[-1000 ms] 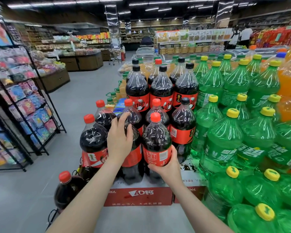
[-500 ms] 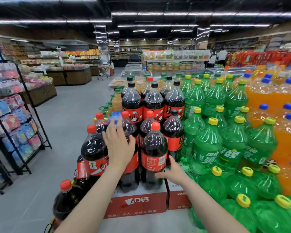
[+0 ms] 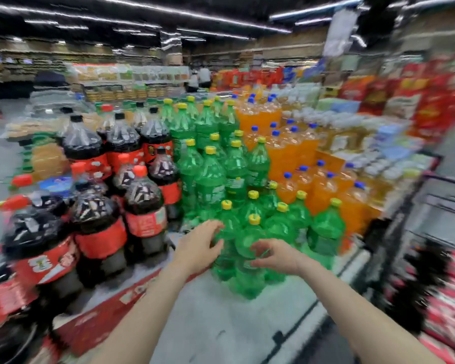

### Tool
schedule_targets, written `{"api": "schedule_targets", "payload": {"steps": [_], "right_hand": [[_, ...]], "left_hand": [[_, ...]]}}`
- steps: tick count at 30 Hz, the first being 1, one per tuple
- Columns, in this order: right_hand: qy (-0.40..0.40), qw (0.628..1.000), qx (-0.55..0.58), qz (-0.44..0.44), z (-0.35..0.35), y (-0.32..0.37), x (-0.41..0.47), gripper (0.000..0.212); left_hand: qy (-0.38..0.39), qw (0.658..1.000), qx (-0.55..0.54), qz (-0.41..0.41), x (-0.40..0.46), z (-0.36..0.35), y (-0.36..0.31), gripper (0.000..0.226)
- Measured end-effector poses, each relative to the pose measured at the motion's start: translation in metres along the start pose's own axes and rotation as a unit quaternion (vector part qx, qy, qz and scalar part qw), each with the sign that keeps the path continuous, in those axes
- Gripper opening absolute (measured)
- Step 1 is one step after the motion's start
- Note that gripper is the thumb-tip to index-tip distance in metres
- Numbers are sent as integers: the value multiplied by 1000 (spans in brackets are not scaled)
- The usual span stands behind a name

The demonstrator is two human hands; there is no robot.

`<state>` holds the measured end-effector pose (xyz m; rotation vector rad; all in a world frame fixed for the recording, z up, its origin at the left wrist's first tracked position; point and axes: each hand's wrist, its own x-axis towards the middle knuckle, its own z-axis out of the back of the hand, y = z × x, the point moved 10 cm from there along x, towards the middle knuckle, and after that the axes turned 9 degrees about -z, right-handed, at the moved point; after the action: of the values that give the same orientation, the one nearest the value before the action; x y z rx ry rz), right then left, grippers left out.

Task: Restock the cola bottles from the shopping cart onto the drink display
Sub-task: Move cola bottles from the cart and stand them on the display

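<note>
The cola bottles [image 3: 145, 206] stand upright at our left, caps up, dark glossy plastic with red labels, print smeared by blur. Beside them are ribbed green bottles [image 3: 210, 177]. Our left hand [image 3: 199, 249] and right hand [image 3: 279, 254] hover empty, fingers loosely spread.

Two bare hands, left hand [image 3: 197, 248] and right hand [image 3: 279, 254]; bottle counts lost to blur.

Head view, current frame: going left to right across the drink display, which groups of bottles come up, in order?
Cola bottles with red labels → green bottles with yellow caps → orange bottles with blue caps.
</note>
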<state>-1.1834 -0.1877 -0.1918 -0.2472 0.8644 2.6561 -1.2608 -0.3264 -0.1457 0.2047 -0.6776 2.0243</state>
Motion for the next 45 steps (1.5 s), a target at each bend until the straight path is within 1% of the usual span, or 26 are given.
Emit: {"api": "schedule_targets", "payload": {"steps": [3, 6, 8, 9, 11, 13, 17, 20, 24, 27, 30, 34, 38, 42, 45], "right_hand": [[-8, 998, -21, -63, 11, -64, -46, 46], [-13, 992, -5, -124, 18, -127, -96, 43], [-26, 988, 2, -153, 23, -166, -131, 31], [-31, 985, 11, -168, 25, -184, -149, 27], [-40, 977, 27, -205, 29, -222, -185, 38], [-50, 969, 41, -238, 35, -260, -220, 45], [-65, 954, 79, -282, 46, -331, -284, 49], [-87, 939, 121, -309, 58, -393, -329, 53], [-131, 918, 148, -343, 76, -466, -375, 61], [-156, 908, 169, -349, 86, -507, -393, 68], [-173, 896, 216, -347, 89, -541, -395, 78], [-178, 890, 234, -349, 87, -574, -377, 84], [-171, 891, 235, -349, 93, -600, -339, 91], [-170, 888, 236, -357, 106, -626, -294, 103], [-163, 883, 235, -373, 109, -646, -264, 108]], "left_hand": [[73, 995, -59, -37, 12, -53, -44, 56], [135, 984, -94, -71, 20, -102, -97, 41], [153, 975, -127, -97, 23, -130, -135, 44], [165, 971, -136, -109, 24, -146, -153, 39], [195, 961, -150, -129, 24, -178, -190, 27], [214, 952, -161, -148, 24, -207, -230, 24], [244, 936, -200, -156, 21, -265, -309, 24], [261, 926, -231, -147, 18, -308, -363, 25], [275, 917, -261, -124, 18, -355, -413, 25], [273, 919, -270, -85, 23, -386, -424, 31], [262, 926, -265, -55, 30, -407, -424, 37], [258, 933, -251, -18, 43, -432, -409, 48], [273, 933, -233, 19, 71, -470, -379, 59], [318, 916, -236, 58, 105, -519, -350, 75], [363, 898, -240, 69, 122, -558, -333, 96]]}}
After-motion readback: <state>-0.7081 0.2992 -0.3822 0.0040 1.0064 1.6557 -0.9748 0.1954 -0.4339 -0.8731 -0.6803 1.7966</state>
